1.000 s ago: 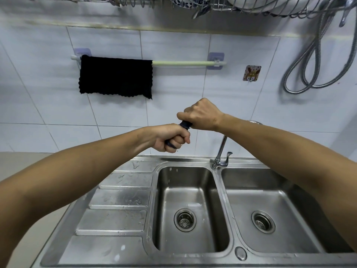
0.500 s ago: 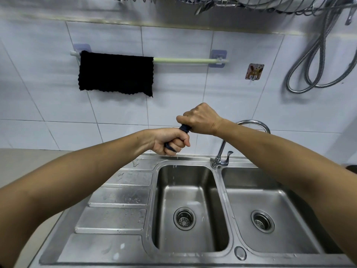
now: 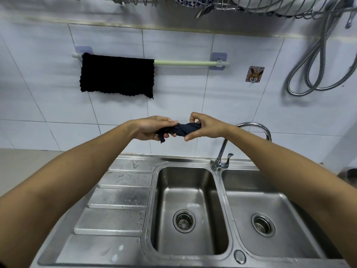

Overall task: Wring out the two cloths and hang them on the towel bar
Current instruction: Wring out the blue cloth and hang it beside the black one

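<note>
A twisted dark blue cloth (image 3: 181, 128) stretches between my two hands above the back edge of the left sink basin (image 3: 188, 207). My left hand (image 3: 152, 129) grips its left end, where a small corner dangles. My right hand (image 3: 204, 126) holds its right end with loosened fingers, thumb and forefinger raised. A second cloth, black (image 3: 116, 75), hangs spread over the left half of the pale green towel bar (image 3: 190, 63) on the tiled wall. The right half of the bar is bare.
A curved chrome faucet (image 3: 225, 151) stands behind the divider between the two steel basins, right basin (image 3: 270, 215) below my right arm. A ribbed drainboard (image 3: 117, 200) lies at left. A dish rack (image 3: 251, 4) hangs overhead; a coiled metal hose (image 3: 316, 60) hangs at right. A wall hook (image 3: 254, 74) is by the bar.
My hands have untwisted from the tight wringing grip and drawn apart sideways, exposing more of the dark blue cloth. My right hand's fingers have loosened.
</note>
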